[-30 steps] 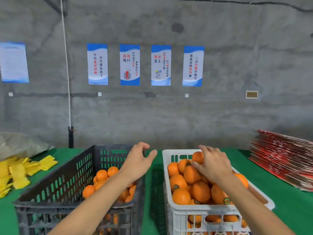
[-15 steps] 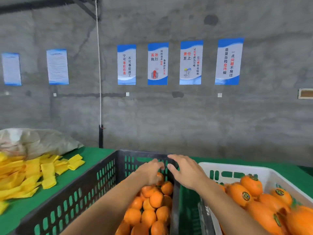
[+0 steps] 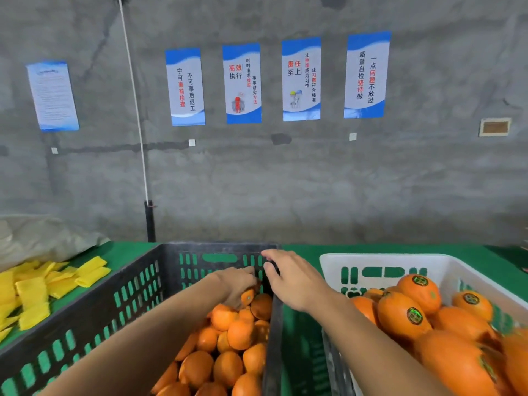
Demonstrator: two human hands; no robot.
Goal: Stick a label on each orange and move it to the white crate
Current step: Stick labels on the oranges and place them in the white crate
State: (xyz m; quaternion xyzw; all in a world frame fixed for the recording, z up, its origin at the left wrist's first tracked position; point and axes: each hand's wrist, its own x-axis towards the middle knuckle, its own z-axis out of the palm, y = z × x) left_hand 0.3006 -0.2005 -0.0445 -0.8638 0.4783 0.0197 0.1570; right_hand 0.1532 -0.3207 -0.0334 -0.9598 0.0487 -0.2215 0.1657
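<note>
The left hand [image 3: 237, 284] reaches into the dark crate [image 3: 137, 292], fingers curled round an unlabelled orange [image 3: 247, 296] at the far right corner, likely to lift it for labelling. The right hand [image 3: 288, 277] hovers over the crate's right wall, fingers relaxed and apart, holding nothing. Right of those fingers stands the white crate [image 3: 331, 264] with labelled oranges [image 3: 401, 312]; yellow foam sleeves [image 3: 34, 290] lie far left

L hand [image 3: 233, 284] fingers hidden among oranges [image 3: 228, 335].
</note>
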